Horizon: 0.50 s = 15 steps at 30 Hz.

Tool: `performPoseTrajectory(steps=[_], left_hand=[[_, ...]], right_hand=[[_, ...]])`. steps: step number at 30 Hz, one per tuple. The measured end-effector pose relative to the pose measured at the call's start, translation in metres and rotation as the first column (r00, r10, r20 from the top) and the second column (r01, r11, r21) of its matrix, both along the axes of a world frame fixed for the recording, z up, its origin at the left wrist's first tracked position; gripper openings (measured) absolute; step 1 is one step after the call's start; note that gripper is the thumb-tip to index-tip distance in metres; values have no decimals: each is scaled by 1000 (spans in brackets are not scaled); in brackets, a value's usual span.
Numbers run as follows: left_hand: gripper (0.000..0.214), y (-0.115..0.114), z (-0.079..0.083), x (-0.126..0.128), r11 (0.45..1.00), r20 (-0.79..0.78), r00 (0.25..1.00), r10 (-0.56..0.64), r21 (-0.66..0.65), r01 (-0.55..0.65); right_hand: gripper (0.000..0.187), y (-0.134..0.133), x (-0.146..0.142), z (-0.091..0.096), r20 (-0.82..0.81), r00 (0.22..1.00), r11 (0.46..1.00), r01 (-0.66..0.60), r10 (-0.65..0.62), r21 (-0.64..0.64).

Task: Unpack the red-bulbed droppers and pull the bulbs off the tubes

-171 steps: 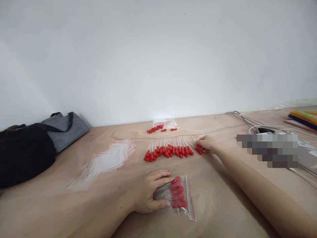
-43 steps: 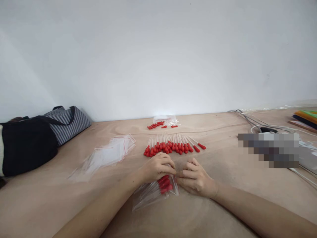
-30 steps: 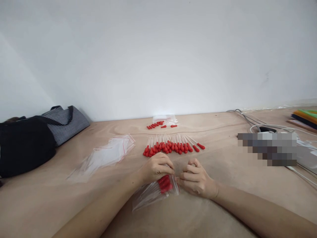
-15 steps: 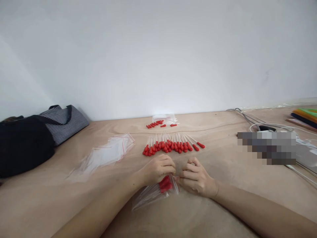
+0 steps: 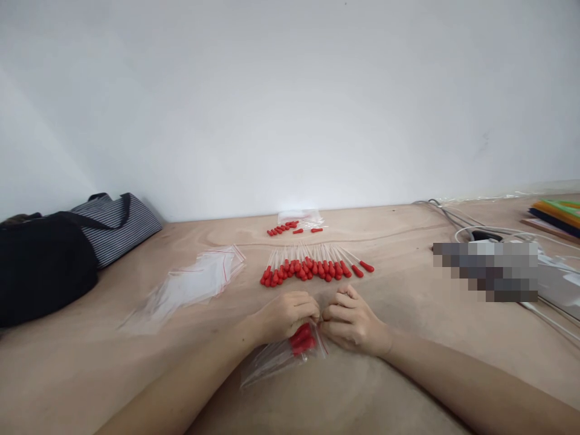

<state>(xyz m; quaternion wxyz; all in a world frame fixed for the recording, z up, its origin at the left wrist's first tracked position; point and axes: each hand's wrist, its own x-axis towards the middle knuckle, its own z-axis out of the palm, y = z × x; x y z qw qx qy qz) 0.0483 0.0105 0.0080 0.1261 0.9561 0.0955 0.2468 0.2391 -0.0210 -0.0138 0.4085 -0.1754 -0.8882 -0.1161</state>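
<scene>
A small clear zip bag point(image 5: 276, 359) with a red seal line lies on the wooden table point(image 5: 408, 386) in front of me, holding several glass droppers with red rubber bulbs point(image 5: 302, 339). My left hand point(image 5: 285, 315) and my right hand point(image 5: 351, 321) meet at the bag's mouth, fingers curled and pinching its top edge from either side. Just beyond my hands a row of several loose red-bulbed droppers point(image 5: 315, 266) lies on the table.
A pile of empty zip bags point(image 5: 190, 284) lies to the left. Loose red bulbs point(image 5: 290, 228) sit by a small bag near the wall. A black and striped cloth bag point(image 5: 58, 254) is far left; white cables point(image 5: 498, 235) and coloured sheets point(image 5: 555, 212) far right.
My right hand left the dropper row and came to the bag; both hands have closed in on its mouth, and over the last second they drew closer together.
</scene>
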Motion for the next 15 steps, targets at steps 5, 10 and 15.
performPoseTrajectory(steps=[5,10,15], left_hand=[[21,3,1,-4,999,-30,999,31,8,-31],[25,5,-3,-3,991,59,998,9,135,-17],[26,6,-6,-1,976,142,990,-5,217,-26]], right_hand=[[20,2,0,0,-11,1000,999,-4,4,51],[21,2,1,-2,-6,1000,996,14,-13,83],[16,3,1,-1,13,999,993,51,-52,107]])
